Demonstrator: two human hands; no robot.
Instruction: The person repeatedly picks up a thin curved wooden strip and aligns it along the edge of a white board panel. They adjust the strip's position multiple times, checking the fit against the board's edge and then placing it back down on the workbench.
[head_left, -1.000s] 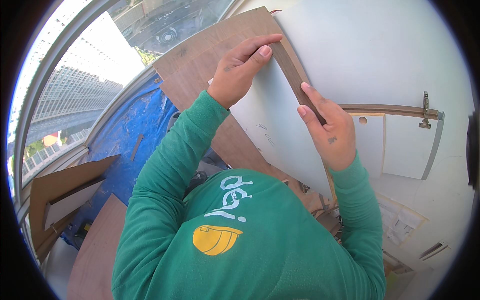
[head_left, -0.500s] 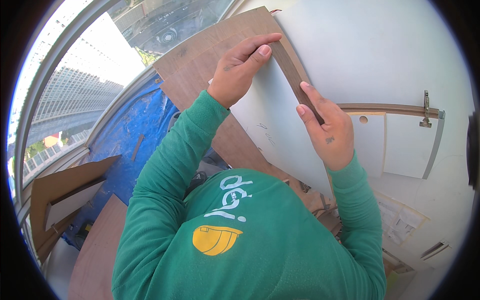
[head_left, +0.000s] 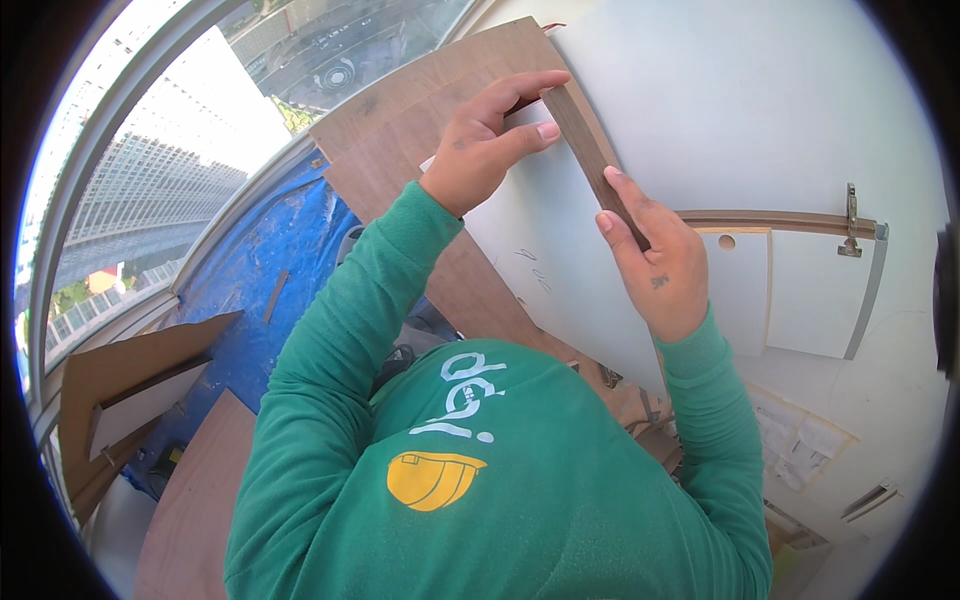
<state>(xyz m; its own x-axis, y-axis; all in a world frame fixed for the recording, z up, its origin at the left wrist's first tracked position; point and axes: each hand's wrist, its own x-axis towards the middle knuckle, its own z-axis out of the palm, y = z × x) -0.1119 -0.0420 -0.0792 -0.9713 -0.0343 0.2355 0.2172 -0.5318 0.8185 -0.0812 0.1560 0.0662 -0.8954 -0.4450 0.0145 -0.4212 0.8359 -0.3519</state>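
Observation:
A white panel (head_left: pixel 545 235) with a dark brown wood-look edge (head_left: pixel 585 135) stands tilted in front of me, its face carrying faint pencil marks. At its far upper corner is my left hand (head_left: pixel 485 140), closed over the panel. The index fingertip reaches the top end of the brown edge, while the thumb lies against the white face; the other fingers are hidden. Lower along the brown edge, my right hand (head_left: pixel 660 250) grips the panel between thumb and fingers, with the thumb toward the white face.
Brown plywood sheets (head_left: pixel 400 125) stand behind the panel, beside the window. Blue sheeting (head_left: pixel 290 240) covers the floor at left, near leaning boards (head_left: pixel 140 390). At right, a white board with a metal hinge (head_left: pixel 850 225) is by the white wall (head_left: pixel 760 110). Papers (head_left: pixel 800 435) lie below it.
My left thumb has slid down from the panel's top corner onto the white face, and its index finger has shifted slightly right. My right hand has stayed almost in place on the brown edge.

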